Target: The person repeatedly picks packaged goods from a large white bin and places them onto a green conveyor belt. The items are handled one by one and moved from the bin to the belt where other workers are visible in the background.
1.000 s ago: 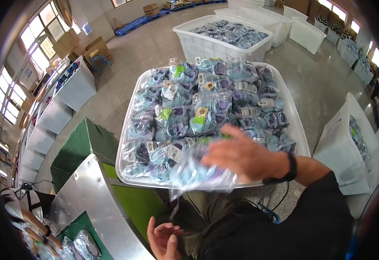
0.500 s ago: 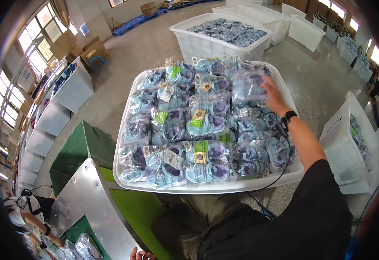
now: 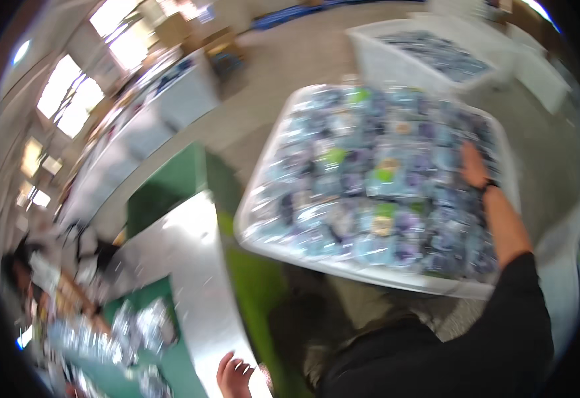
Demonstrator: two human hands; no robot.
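Observation:
A large white tub [image 3: 369,275] in front of me is heaped with several clear plastic packets [image 3: 376,179] holding dark, blue and green items. My right hand [image 3: 473,166] lies flat on the packets at the tub's right side, a dark band on its wrist; I cannot tell whether the fingers grip a packet. My left hand [image 3: 235,376] shows at the lower edge, fingers spread, holding nothing, by the edge of a metal table [image 3: 193,265]. The picture is blurred by head motion.
More clear packets [image 3: 130,331] lie on a green surface at lower left. A second white tub [image 3: 429,63] of packets stands beyond, with other white tubs [image 3: 170,113] along the left. A green frame [image 3: 177,179] sits between table and tub. A person [image 3: 21,278] is at far left.
The view has swung left and blurred. My right hand has slid from the tub's far right corner to its right side. My left hand has come up into view at the bottom.

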